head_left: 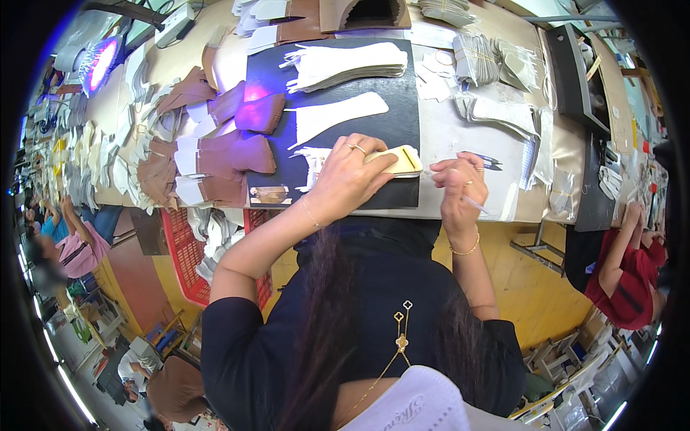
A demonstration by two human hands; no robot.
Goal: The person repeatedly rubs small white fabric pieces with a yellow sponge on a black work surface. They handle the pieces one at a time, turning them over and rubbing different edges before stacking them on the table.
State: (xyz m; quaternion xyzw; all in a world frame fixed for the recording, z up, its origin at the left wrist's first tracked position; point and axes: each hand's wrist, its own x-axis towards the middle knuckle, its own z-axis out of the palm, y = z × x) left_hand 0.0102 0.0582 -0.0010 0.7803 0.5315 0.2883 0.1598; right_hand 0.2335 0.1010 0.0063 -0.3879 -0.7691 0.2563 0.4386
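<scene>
My left hand is closed over a pale yellow template with a dark slot, its fingers pressing on the top and edge. Under it lies a stack of white cut pieces, partly hidden by the hand. To the right, my right hand is raised near the table's front edge, fingers curled round a thin whitish pen. Most of the pen is hidden in the hand. Just beyond, dark pens lie on the table. Farther back on the black mat are a white piece and a thick white stack.
Brown and white pieces are spread along the left. Tied grey bundles and a black box stand at the right. A red crate sits below the front edge. Other people work on both sides.
</scene>
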